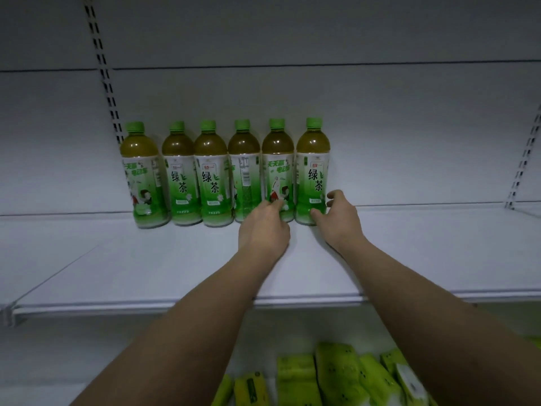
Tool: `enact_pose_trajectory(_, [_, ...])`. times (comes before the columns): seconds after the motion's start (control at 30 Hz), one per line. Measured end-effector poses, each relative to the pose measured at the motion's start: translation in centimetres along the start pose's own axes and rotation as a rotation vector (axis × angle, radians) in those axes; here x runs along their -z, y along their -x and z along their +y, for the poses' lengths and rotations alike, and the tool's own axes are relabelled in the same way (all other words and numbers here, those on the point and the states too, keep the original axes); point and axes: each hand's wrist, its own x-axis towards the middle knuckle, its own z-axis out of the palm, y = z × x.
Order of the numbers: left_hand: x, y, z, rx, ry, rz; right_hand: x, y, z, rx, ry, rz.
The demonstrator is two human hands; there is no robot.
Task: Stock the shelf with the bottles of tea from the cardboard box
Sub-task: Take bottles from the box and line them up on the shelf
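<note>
Bottles of tea stand upright in a single row of six along the back edge of the white shelf (117,259), toward its left half, each with a green cap, a green and white label and brownish-green liquid filling it up to the neck. The leftmost bottle (145,174) sits a little forward of the others and slightly apart from the second bottle (180,172); the third bottle (211,172), fourth bottle (244,171), fifth bottle (277,169) and sixth bottle (312,169) stand close side by side, their shoulders touching or nearly so. The left hand (263,227) reaches over the shelf to the foot of the fifth bottle, its fingertips laid against the lower label; whether this grip is closed round the bottle cannot be told, since the back of the hand hides the fingers. The right hand (336,215) is at the base of the sixth bottle, thumb on its front and fingers curled round its right side, a loose grip on it. Right of the row the shelf runs on to its right edge. On the lower shelf (73,361) below lie yellow-green packets (336,376), packed together near the bottom right.
</note>
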Motion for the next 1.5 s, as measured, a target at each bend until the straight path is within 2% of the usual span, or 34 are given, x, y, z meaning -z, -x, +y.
enact_pose_trajectory(0.17, [3.4, 3.6, -1.0, 0.107, 0.037, -0.117, 1.9, 3.7, -1.4, 0.005, 0.126, -0.196])
enact_pose_trajectory(0.33, [7.0, 8.1, -2.5, 0.123, -0.024, -0.086, 3.4, 7.7, -3.8, 0.083, 0.162, -0.318])
enact_pose_trajectory(0.53, [11.7, 13.8, -3.2, 0.127, 0.138, -0.059, 4.7, 14.1, -7.2, 0.210, 0.089, -0.300])
enact_pose_trajectory(0.67, [12.4, 20.1, -5.0, 0.144, 0.242, -0.095, 3.8, 19.9, -5.4, 0.213, -0.088, -0.262])
enact_pose_trajectory(0.8, [8.6, 26.8, -8.5, 0.328, 0.287, -0.205, -0.8, 26.8, -0.4, 0.093, -0.180, -0.358])
enact_pose_trajectory(0.97, [1.4, 36.4, -13.0, 0.568, 0.260, -0.354, -7.1, 34.9, 7.2, -0.155, -0.116, -0.528])
enact_pose_trajectory(1.17, [-3.8, 48.5, -18.8, 0.733, 0.098, -0.607, -8.4, 42.0, 15.6, -0.420, 0.090, -0.927])
enact_pose_trajectory(1.3, [-5.7, 51.2, -20.6, 0.780, 0.056, -0.734, -8.2, 44.0, 19.8, -0.518, 0.154, -1.040])
enact_pose_trajectory(1.5, [-8.5, 52.4, -21.1, 0.708, 0.043, -0.912, -10.8, 46.7, 24.0, -0.597, 0.261, -1.122])
